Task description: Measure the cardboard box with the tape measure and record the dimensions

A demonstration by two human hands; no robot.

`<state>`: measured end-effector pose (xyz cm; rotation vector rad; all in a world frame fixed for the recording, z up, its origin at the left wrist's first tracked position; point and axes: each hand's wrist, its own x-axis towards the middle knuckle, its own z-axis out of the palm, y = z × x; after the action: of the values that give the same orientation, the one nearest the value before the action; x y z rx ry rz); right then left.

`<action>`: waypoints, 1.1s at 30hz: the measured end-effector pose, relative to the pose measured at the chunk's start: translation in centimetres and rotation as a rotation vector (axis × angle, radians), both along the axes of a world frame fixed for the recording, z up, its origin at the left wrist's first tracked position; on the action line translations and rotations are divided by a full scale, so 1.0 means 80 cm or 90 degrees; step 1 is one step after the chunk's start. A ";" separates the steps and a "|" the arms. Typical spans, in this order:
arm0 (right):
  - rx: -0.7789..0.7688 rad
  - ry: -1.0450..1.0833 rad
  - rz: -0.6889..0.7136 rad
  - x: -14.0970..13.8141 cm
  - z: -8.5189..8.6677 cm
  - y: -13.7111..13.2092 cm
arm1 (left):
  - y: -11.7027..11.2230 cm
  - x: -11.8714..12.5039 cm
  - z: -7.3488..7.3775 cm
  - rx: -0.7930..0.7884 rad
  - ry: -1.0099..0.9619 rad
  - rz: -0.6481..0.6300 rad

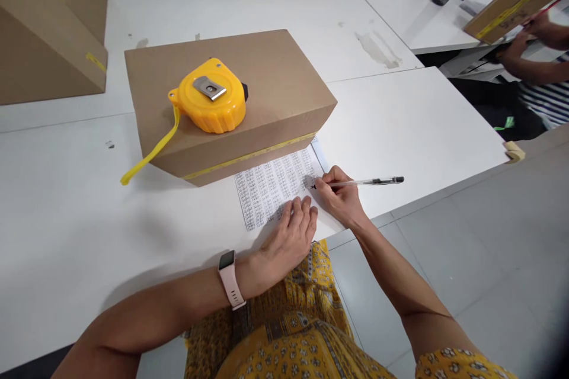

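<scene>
Right hand (head view): the right hand (340, 198) is closed in a writing grip around the pen (377, 181).
Pen: lies within the grip; long axis roughly left to right, tip end leftward over the sheet, other end out to the right. From where I stand, I cannot tell whether the tip touches.
Sheet: the sheet (271, 192), filled with handwritten columns, lies directly left of the right-hand grip. The tip end is at the rightmost column.
Left hand: the left hand (287, 243) rests palm down, fingers extended on the sheet's lower part, grasping nothing. The right hand is nearer the tip.
Far edge: the carton (284, 74) borders the sheet; overlap cannot be determined. A tape measure (213, 100) sits on top.
Near edge: the table (413, 124) ends just below the sheet.
Open room: bare tabletop extends right of the pen.
</scene>
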<state>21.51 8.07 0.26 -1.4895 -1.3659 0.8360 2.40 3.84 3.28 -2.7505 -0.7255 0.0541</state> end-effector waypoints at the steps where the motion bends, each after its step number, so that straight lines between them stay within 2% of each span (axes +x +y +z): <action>1: 0.000 0.000 0.003 0.000 0.000 0.000 | 0.000 0.000 0.001 -0.003 0.002 -0.001; 13: -0.007 0.010 -0.010 0.001 -0.003 0.000 | 0.000 0.000 0.000 -0.045 -0.017 0.010; 25: -0.005 0.011 -0.009 0.001 -0.003 -0.001 | 0.000 0.000 0.003 -0.019 -0.010 0.007; 33: 0.001 0.019 -0.043 0.000 -0.005 -0.001 | 0.000 -0.001 -0.001 0.014 -0.010 -0.003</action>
<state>21.51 7.99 -0.10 -1.5076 -1.2864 0.8113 2.31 3.83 3.21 -2.7354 -0.7188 0.0236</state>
